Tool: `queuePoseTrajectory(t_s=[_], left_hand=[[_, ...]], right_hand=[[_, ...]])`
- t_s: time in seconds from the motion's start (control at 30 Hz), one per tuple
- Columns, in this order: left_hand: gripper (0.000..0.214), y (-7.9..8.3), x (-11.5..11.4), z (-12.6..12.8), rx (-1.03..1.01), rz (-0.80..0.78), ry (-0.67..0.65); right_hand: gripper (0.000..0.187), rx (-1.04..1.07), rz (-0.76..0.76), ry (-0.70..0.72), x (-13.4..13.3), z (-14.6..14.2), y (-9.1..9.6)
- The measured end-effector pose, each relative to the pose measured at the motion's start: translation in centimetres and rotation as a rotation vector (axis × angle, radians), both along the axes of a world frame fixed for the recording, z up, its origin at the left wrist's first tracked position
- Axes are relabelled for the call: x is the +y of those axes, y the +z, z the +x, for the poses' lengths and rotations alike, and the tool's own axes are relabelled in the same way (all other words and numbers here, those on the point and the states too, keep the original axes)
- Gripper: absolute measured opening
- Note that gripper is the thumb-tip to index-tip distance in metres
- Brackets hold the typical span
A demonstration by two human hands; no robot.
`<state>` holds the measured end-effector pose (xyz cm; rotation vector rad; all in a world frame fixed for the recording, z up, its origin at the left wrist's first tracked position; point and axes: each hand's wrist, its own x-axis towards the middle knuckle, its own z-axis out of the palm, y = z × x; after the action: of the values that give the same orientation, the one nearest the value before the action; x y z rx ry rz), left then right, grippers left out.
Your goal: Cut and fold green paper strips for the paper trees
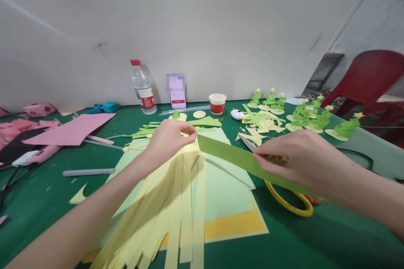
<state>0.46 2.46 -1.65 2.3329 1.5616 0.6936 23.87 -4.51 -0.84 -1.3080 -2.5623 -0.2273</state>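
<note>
A long green paper strip [232,154] stretches between my two hands above a pile of pale yellow paper strips [176,189]. My left hand [172,132] pinches its left end between thumb and fingertips. Closed around the strip's right part, my right hand [292,155] also appears to hold scissors by the middle. Their silver blade [248,143] points away from me, and a yellow handle loop [293,206] and a red handle part [314,200] show below the hand. Pale green sheets [229,199] lie under the yellow strips, with an orange-yellow edge showing.
At the back stand a water bottle [145,92], a phone [177,92] and a red-white paper cup [217,104]. Several small green paper plants [311,114] and paper scraps [260,124] lie right. Pink paper [72,129], a glue gun [44,154] and a pen [89,172] are left.
</note>
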Motion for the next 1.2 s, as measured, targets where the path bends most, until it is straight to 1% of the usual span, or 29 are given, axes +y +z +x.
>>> queuePoseTrajectory(t_s=[0.07, 0.13, 0.2, 0.27, 0.3, 0.4, 0.5, 0.63, 0.77, 0.83, 1.0, 1.13, 1.2], left_hand=[[0.016, 0.0, 0.3, -0.3, 0.002, 0.044, 0.054], [0.018, 0.2, -0.2, 0.0, -0.019, 0.058, 0.044], [0.021, 0.5, -1.5, 0.9, -0.072, 0.028, -0.061], [0.02, 0.5, -3.3, 2.1, -0.212, -0.004, -0.258], [0.019, 0.3, -4.1, 2.6, -0.209, -0.012, -0.321], [0.017, -0.4, -5.8, 3.7, -0.134, 0.098, -0.425], [0.019, -1.4, -6.2, 3.8, -0.049, 0.264, -0.48], [0.024, -2.1, -6.1, 3.4, 0.051, 0.404, -0.51], [0.024, -2.3, -6.2, 3.3, 0.167, 0.477, -0.55], [0.024, -2.2, -6.2, 3.4, 0.156, 0.489, -0.548], [0.02, -2.0, -5.9, 3.7, -0.028, 0.475, -0.505], [0.018, -1.8, -5.9, 3.7, -0.053, 0.41, -0.476], [0.019, -1.8, -5.6, 3.6, -0.042, 0.368, -0.452]], right_hand=[[0.031, 0.004, -0.033, -0.005, 0.1, 0.1, 0.0], [0.03, 0.027, -0.059, -0.009, 0.0, -0.1, 0.0], [0.031, 0.046, -0.079, 0.0, -0.1, -0.5, 0.0], [0.032, 0.059, -0.085, 0.019, -0.3, -0.9, -0.1], [0.032, 0.067, -0.079, 0.031, -0.3, -1.1, -0.2], [0.032, 0.08, -0.036, 0.054, -0.5, -1.3, -0.6], [0.034, 0.065, -0.014, 0.069, -0.7, -1.5, -0.9], [0.035, 0.07, -0.009, 0.058, -0.9, -1.9, -1.4], [0.033, 0.082, -0.034, 0.053, -0.9, -2.2, -1.6], [0.031, 0.102, -0.028, 0.055, -0.9, -2.2, -1.6], [0.03, 0.154, 0.041, 0.071, -1.0, -2.3, -1.8], [0.037, 0.12, 0.157, 0.092, -1.0, -2.3, -2.2], [0.038, 0.088, 0.189, 0.096, -0.9, -2.1, -2.3]])
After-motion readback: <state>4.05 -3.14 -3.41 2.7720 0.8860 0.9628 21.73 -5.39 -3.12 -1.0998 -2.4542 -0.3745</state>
